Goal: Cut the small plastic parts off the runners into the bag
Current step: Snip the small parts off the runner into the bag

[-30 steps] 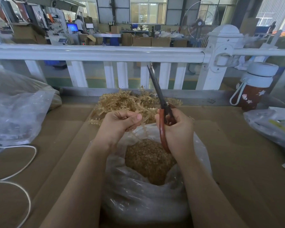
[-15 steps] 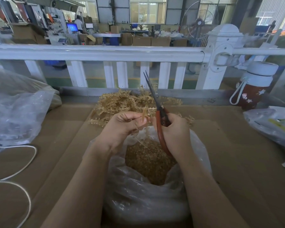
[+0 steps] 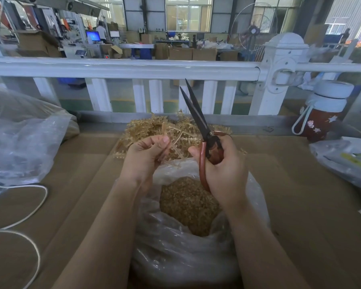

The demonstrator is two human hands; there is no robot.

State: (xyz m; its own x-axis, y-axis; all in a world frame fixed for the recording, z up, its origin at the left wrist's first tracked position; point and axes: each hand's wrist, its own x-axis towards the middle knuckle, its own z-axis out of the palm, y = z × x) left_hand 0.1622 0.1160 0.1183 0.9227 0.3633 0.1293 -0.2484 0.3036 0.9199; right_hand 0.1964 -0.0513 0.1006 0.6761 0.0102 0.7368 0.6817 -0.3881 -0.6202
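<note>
My right hand (image 3: 221, 170) grips red-handled scissors (image 3: 204, 138) with dark blades pointing up and slightly apart. My left hand (image 3: 146, 157) pinches a tan plastic runner (image 3: 174, 147) between thumb and fingers, just left of the scissors. Both hands hover over a clear plastic bag (image 3: 175, 257) whose open mouth shows a heap of small tan cut parts (image 3: 188, 205). Behind the hands lies a pile of tan runners (image 3: 154, 128) on the cardboard-covered table (image 3: 300, 195).
A large clear bag (image 3: 19, 138) sits at the left, with a white cord (image 3: 29, 209) looping below it. A red bottle with a white lid (image 3: 323, 113) stands at the right, above another plastic bag (image 3: 346, 157). A white railing (image 3: 133, 67) runs behind the table.
The scissors rose slightly and their blades have opened a little. My left hand has turned the runner and lifted it closer to the scissors' handles.
</note>
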